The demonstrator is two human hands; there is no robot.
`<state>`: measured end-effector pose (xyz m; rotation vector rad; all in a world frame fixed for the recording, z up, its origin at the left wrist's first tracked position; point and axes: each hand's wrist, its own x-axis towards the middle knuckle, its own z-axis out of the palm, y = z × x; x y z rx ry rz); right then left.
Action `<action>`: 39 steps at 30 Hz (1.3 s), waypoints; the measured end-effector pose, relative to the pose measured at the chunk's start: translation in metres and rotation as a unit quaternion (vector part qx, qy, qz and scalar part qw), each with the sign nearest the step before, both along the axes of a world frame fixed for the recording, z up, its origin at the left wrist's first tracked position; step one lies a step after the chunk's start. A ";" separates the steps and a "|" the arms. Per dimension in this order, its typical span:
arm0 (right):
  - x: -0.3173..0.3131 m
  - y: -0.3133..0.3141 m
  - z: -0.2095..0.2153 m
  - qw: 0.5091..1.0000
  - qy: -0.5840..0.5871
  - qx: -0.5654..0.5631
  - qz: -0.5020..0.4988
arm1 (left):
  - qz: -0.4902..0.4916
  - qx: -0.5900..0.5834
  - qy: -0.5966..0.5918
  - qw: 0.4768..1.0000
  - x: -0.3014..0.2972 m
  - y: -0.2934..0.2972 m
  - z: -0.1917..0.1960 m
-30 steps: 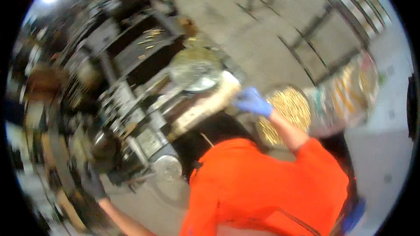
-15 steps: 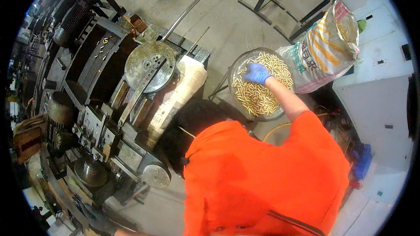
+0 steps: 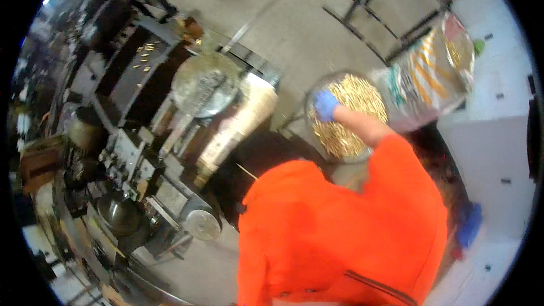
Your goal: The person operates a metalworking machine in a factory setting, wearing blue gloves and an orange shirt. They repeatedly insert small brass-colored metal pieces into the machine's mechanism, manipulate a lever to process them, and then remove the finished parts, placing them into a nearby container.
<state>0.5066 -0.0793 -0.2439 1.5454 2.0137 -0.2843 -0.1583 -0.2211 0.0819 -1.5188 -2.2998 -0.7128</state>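
My right hand (image 3: 326,106), in a blue glove, is inside a round basin (image 3: 310,114) by its left wall. Its fingers look curled, though blur and the angle hide what, if anything, is in them. Many small, slim brass-coloured pieces (image 3: 357,99) fill the basin and lie against the hand. My orange sleeve (image 3: 405,164) leads down from the bare right forearm. My left hand is out of sight.
A machine with a round metal plate (image 3: 207,82) stands left, a newspaper-like sheet (image 3: 243,119) beside it. Brass pieces (image 3: 145,56) lie in its trough. Right of the basin stands a woven sack (image 3: 422,73) with more pieces. Dark metal legs (image 3: 362,0) stand beyond, a blue object (image 3: 469,224) lower right.
The whole view has shifted, and things appear farther right. My right hand has moved toward the basin's left wall. A bare left forearm at the lower edge has left the view.
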 end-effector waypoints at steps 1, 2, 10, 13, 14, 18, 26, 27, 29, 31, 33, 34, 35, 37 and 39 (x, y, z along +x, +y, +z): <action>-0.004 0.002 0.009 0.999 0.013 0.029 -0.004 | 0.004 0.005 -0.016 1.000 0.003 -0.008 0.001; 0.001 -0.006 0.015 0.998 0.029 0.059 -0.003 | 0.002 0.006 -0.040 0.999 0.008 -0.014 0.004; -0.041 -0.010 0.074 0.844 0.454 0.182 -0.221 | -0.078 0.044 -0.329 0.940 0.072 -0.008 -0.006; -0.135 -0.011 0.153 0.768 0.613 0.114 -0.144 | -0.141 0.009 -0.463 0.875 0.098 0.026 -0.048; -0.163 -0.013 0.173 0.742 0.657 0.116 -0.070 | -0.131 -0.056 -0.518 0.843 0.123 0.045 -0.045; -0.262 -0.012 0.207 0.669 0.712 0.103 0.186 | -0.204 -0.170 -0.610 0.747 0.172 0.060 -0.080; -0.310 -0.024 0.226 0.611 0.757 0.077 0.220 | -0.241 -0.026 -0.872 0.425 0.202 0.040 -0.111; -0.312 -0.021 0.221 0.606 0.762 0.079 0.215 | -0.219 -0.016 -0.910 0.352 0.203 0.043 -0.107; -0.313 -0.022 0.213 0.602 0.767 0.072 0.209 | -0.186 -0.002 -0.946 0.265 0.209 0.043 -0.102; -0.312 -0.023 0.212 0.597 0.773 0.063 0.208 | -0.171 0.005 -0.953 0.250 0.213 0.042 -0.098; -0.310 -0.023 0.214 0.599 0.774 0.060 0.196 | -0.177 0.014 -0.951 0.252 0.215 0.041 -0.100; -0.309 -0.024 0.217 0.600 0.775 0.058 0.190 | -0.181 0.018 -0.950 0.253 0.215 0.042 -0.100; -0.309 -0.025 0.219 0.597 0.773 0.087 0.195 | -0.193 0.029 -0.932 0.304 0.216 0.043 -0.100; -0.310 -0.028 0.225 0.590 0.768 0.144 0.203 | -0.215 0.050 -0.888 0.403 0.217 0.046 -0.101; -0.308 -0.029 0.234 0.620 0.722 0.193 0.238 | -0.205 0.015 -0.816 0.541 0.206 0.048 -0.109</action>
